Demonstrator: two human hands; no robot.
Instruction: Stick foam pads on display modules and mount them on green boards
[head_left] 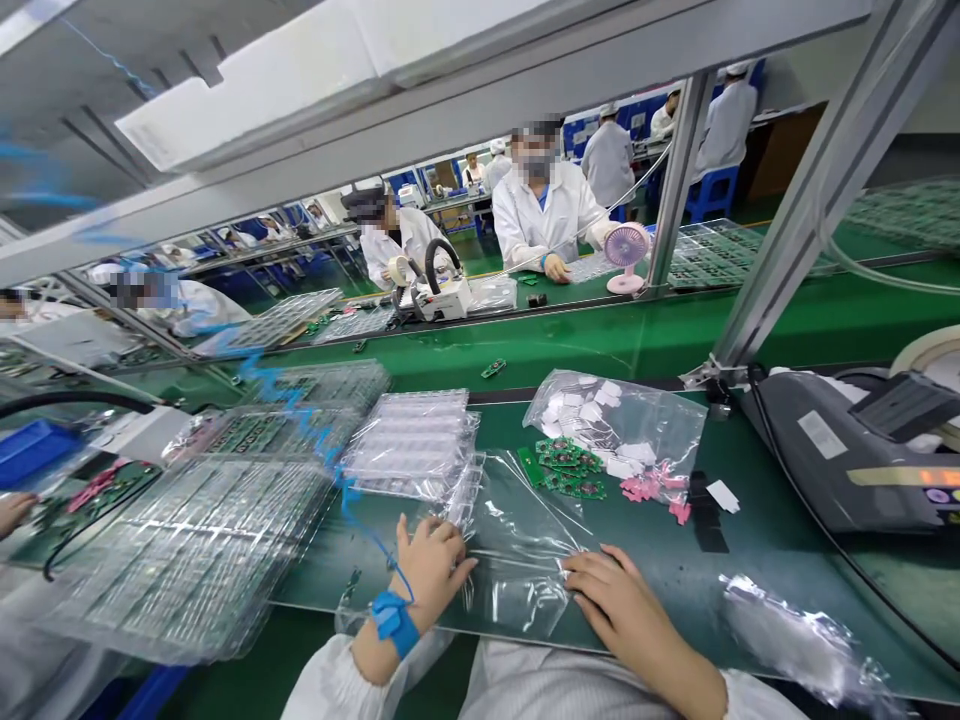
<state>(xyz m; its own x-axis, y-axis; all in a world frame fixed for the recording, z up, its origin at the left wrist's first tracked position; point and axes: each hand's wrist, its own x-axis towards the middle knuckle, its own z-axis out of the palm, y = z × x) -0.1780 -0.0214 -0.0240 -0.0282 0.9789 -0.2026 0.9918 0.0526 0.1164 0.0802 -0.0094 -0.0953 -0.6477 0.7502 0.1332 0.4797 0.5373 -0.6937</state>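
While one clear plastic sheet [517, 545] lay on the green bench [667, 560], the right hand [619, 600], fingers loosely bent, touched its right edge and the left hand [431, 572] lay half-open opposite; whether either pinched it, I could not tell. One grey machine [787, 440] bore one label [820, 436] and one lit display [930, 476], both illegible.

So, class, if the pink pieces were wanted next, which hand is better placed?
Probably the right hand: it is at the right side of the clear plastic, nearer the pink pieces. The left hand is at the plastic's left side, so it would likely have to reach across.
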